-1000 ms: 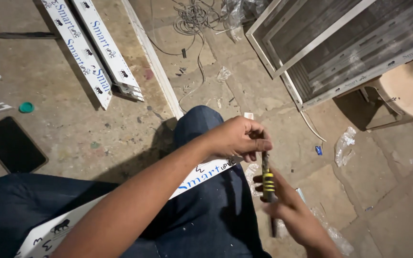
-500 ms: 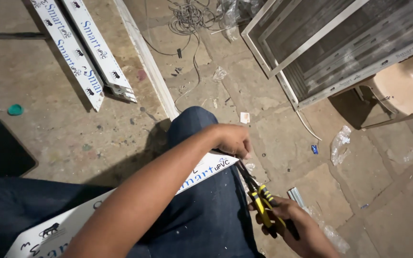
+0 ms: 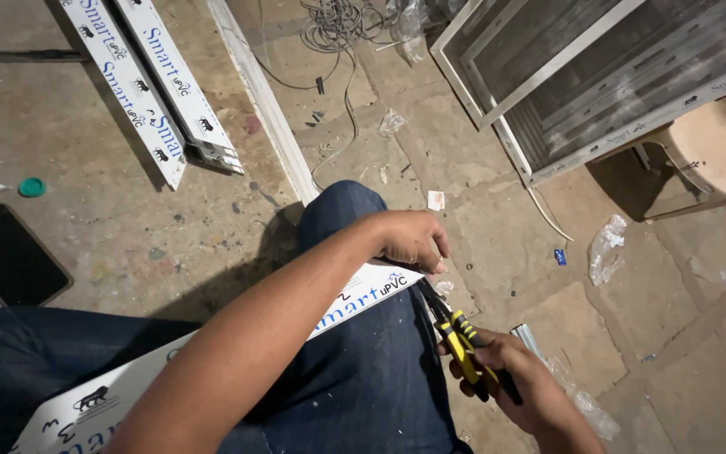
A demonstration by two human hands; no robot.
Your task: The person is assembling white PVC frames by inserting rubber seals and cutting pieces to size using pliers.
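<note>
Right hand (image 3: 510, 374) closed around the yellow-and-black handles of a pair of pliers (image 3: 455, 329). Plier nose points up toward the end of a white plastic strip (image 3: 355, 301) and meets it at the strip's near corner; exact contact hard to tell.

Left hand (image 3: 413, 240) curled, fingers pressed down on the end of the strip, holding it against the knee (image 3: 342, 210). Strip lies across the lap on dark jeans, running from the knee back toward the lower left edge.

Out from the knee: a long white bar (image 3: 262, 92) runs up and away just beyond it. Left of that, two more white strips (image 3: 149, 84) lie side by side. Farther left, a black phone (image 3: 10, 261) and a small green cap (image 3: 32, 187), well apart from the knee. Tangle of wire (image 3: 338, 17) far beyond. Right of the knee, a white window frame (image 3: 565, 92) flat on the stone floor (image 3: 674, 336), a tan stool (image 3: 707, 151) beside it.
</note>
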